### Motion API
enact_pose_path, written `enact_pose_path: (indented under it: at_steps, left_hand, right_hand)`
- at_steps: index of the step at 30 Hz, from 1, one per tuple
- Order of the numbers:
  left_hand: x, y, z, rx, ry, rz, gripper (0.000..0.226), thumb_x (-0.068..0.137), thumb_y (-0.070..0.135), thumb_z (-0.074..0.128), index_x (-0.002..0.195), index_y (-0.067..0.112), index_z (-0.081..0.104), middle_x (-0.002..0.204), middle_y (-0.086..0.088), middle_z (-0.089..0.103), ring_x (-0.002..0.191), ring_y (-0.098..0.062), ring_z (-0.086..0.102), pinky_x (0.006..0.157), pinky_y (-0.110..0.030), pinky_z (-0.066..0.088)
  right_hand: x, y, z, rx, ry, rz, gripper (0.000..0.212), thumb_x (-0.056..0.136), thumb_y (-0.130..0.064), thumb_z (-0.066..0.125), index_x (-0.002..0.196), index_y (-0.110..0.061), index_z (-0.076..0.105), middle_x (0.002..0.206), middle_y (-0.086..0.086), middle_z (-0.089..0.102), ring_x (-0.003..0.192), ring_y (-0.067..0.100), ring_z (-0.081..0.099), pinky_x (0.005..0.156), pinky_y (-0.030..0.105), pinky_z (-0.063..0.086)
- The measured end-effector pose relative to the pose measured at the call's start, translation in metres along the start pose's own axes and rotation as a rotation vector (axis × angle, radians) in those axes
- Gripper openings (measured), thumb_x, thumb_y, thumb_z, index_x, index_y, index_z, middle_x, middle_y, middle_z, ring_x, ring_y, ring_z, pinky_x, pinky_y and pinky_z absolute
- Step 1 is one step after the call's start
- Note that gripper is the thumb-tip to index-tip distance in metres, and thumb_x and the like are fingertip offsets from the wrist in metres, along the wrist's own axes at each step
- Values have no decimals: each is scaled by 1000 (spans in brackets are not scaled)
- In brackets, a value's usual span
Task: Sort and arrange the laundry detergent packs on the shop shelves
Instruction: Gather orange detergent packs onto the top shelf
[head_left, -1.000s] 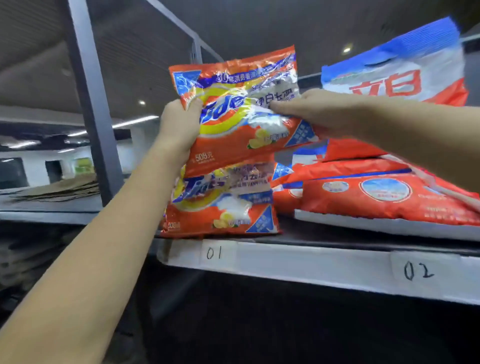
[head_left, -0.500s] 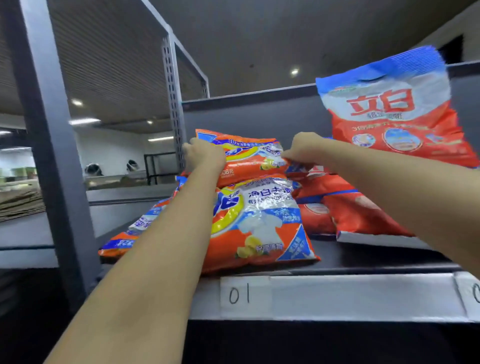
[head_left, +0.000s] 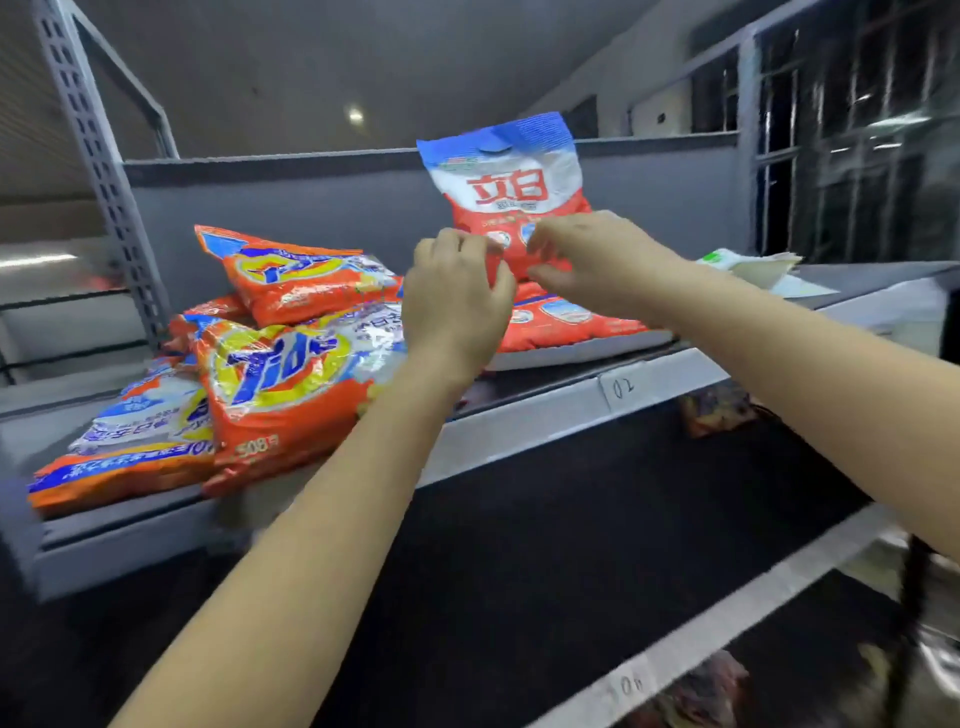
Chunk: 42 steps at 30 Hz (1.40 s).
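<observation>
Both hands reach for the red and white pack (head_left: 506, 179) that stands up against the back wall (head_left: 311, 202) of the shelf (head_left: 519, 421). The left hand (head_left: 454, 304) has its fingers curled at the pack's lower left side. The right hand (head_left: 587, 260) has its fingers curled at the lower right side. I think both are just pinching the bottom of the pack, but the picture is blurry there, so I cannot tell for sure.

The pack stands on top of flat red packs (head_left: 566, 322) near the tag that says 02 (head_left: 623, 387). To the left, well apart from it, is a pile of orange packs (head_left: 291, 364). 1 orange pack (head_left: 296, 280) lies on top of that pile.

The standing pack looks like a soft bag full of powder. It is likely a bit heavy and floppy, and its shiny skin may be slippery. It could bend in the middle or slide out of a weak pinch. A good way to hold it is with 2 hands, 1 on each side, low down where the powder sits. The thin blue top edge would be a poor spot to hold, since it may crumple.
</observation>
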<state>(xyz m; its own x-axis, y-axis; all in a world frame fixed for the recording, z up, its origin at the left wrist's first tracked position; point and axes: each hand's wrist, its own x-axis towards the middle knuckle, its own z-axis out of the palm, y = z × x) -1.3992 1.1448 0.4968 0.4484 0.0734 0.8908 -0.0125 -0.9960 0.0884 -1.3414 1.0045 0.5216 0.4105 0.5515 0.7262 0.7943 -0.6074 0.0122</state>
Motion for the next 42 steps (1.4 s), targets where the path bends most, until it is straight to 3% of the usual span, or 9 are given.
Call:
enact_pose_path:
  at_steps: [5, 9, 12, 16, 21, 28, 34, 39, 42]
  left_hand:
    - [-78, 70, 35, -162, 24, 180, 37, 83, 29, 40, 95, 7, 68, 91, -12, 65, 85, -33, 58, 76, -39, 47]
    - [-138, 122, 75, -216, -100, 162, 29, 85, 27, 47, 97, 11, 69, 93, -6, 66, 89, -28, 60, 75, -37, 49]
    - [-176, 158, 107, -250, -269, 80, 20, 88, 21, 58, 104, 13, 68, 103, -3, 66, 100, -27, 58, 81, -39, 47]
    - [-218, 197, 146, -258, -461, 29, 25, 94, 25, 52, 113, 16, 65, 114, 1, 63, 109, -22, 54, 87, -35, 45]
    - [-255, 228, 188, -255, -586, -22, 27, 95, 28, 47, 114, 20, 64, 113, 7, 62, 107, -14, 52, 85, -28, 44]
    - [-264, 255, 260, -248, -706, -96, 29, 97, 29, 43, 115, 21, 64, 114, 7, 62, 105, -11, 52, 86, -26, 44]
    - [-236, 280, 359, -348, -717, -286, 26, 97, 26, 45, 112, 21, 65, 111, 5, 63, 102, -9, 54, 85, -25, 46]
    - [-203, 288, 445, -370, -815, -409, 31, 98, 27, 41, 121, 20, 60, 123, 0, 59, 113, -18, 53, 95, -35, 44]
    - [-184, 286, 490, -339, -887, -512, 29, 99, 27, 42, 122, 22, 58, 127, 1, 54, 117, -19, 50, 96, -34, 43]
  right_hand:
    - [-109, 44, -17, 68, 91, 92, 24, 91, -20, 56, 109, -5, 62, 109, 10, 66, 102, 27, 59, 87, 36, 43]
    - [-198, 90, -13, 38, -21, 201, 27, 92, -21, 55, 116, -10, 59, 113, 6, 63, 106, 22, 56, 86, 26, 39]
    - [-258, 129, -3, 18, -143, 293, 29, 95, -24, 51, 121, -14, 56, 116, 2, 60, 111, 20, 54, 91, 28, 40]
    - [-338, 176, 11, -3, -360, 383, 29, 97, -24, 45, 124, -16, 53, 120, 0, 57, 115, 17, 50, 93, 28, 42]
    - [-410, 222, 30, 18, -506, 498, 30, 98, -24, 43, 126, -18, 51, 121, -2, 56, 117, 16, 48, 95, 28, 42]
    - [-439, 290, 59, 65, -551, 609, 29, 98, -24, 44, 125, -19, 52, 123, -3, 56, 117, 14, 50, 96, 27, 41]
    - [-422, 365, 99, 98, -529, 643, 29, 99, -25, 42, 125, -21, 52, 123, -7, 56, 117, 10, 49, 96, 24, 40]
    - [-385, 418, 145, 181, -552, 646, 30, 99, -26, 41, 126, -21, 52, 122, -7, 56, 115, 9, 50, 94, 22, 41]
    - [-363, 447, 172, 237, -550, 638, 29, 100, -24, 40, 125, -18, 53, 119, -4, 57, 114, 12, 52, 93, 24, 44]
